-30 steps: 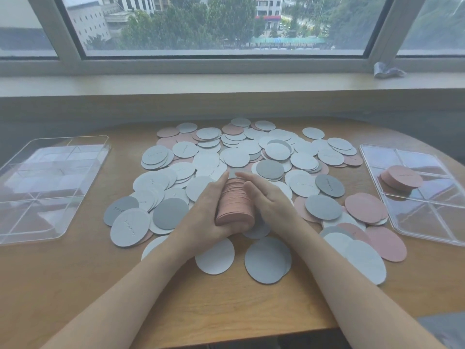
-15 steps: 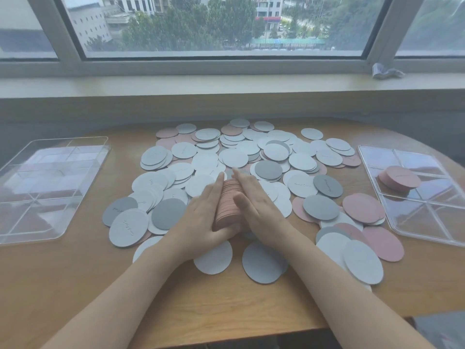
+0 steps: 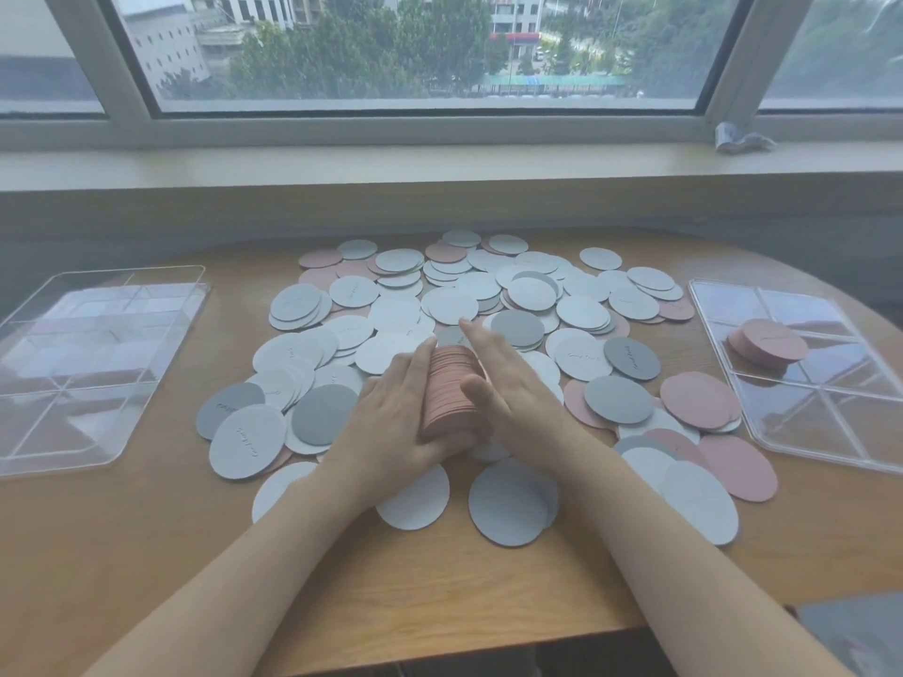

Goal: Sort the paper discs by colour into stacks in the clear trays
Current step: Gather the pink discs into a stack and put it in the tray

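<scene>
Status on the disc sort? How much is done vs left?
Early. Done: one pink stack sits in the right tray. The left tray holds no discs. In hand: a second pink bundle on edge, squared between the left hand and right hand. Left: most of the job. The white, grey and pink loose discs cover the table; no white or grey stack exists yet.

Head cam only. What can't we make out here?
- Count of pink discs in the held stack: head view, both hands cover its sides.
- Embossed words on the discs, e.g. the grey disc: too small.
- Left tray contents: window glare on the clear plastic.
- Left hand grips the stack; right hand presses flat.
</scene>
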`<state>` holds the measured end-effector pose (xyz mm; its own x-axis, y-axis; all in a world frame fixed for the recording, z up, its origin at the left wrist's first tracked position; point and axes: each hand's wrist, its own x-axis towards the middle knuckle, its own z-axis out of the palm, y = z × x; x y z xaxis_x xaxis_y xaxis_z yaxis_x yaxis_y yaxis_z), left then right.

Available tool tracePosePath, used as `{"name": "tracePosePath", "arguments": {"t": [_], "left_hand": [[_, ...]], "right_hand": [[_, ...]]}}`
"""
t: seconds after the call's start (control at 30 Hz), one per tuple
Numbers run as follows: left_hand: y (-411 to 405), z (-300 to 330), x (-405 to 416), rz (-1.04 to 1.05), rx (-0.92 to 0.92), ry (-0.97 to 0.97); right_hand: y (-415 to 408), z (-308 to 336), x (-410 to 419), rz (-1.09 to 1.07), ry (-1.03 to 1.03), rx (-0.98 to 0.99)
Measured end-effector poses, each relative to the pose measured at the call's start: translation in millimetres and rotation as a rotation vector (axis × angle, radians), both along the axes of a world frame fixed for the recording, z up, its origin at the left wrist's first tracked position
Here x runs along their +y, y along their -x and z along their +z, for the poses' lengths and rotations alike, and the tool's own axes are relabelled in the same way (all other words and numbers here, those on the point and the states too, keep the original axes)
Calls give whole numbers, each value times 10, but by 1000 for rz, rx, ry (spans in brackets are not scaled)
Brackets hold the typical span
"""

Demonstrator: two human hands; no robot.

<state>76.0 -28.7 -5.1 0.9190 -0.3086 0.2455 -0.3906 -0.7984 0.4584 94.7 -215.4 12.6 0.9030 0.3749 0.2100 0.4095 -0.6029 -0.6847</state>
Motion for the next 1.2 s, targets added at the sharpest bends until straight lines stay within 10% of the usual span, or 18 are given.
{"name": "tracePosePath", "arguments": {"t": [0.1, 0.2, 0.33, 0.67, 1.0, 1.2], "left_hand": [[13, 35, 30, -2, 25, 68], [28, 63, 29, -4, 28, 123], [21, 54, 29, 10, 35, 141], [20, 43, 57, 5, 64, 178], [-19, 14, 89, -25, 114, 257], [-28, -11, 109, -64, 151, 342]], "right_hand": [[17, 18, -318, -292, 136, -301], [95, 57, -754, -460, 422, -164], [172, 10, -980, -413, 581, 18], [139, -65, -971, -427, 660, -383], [73, 177, -808, -632, 337, -585], [-99, 244, -333, -440, -141, -256]]}}
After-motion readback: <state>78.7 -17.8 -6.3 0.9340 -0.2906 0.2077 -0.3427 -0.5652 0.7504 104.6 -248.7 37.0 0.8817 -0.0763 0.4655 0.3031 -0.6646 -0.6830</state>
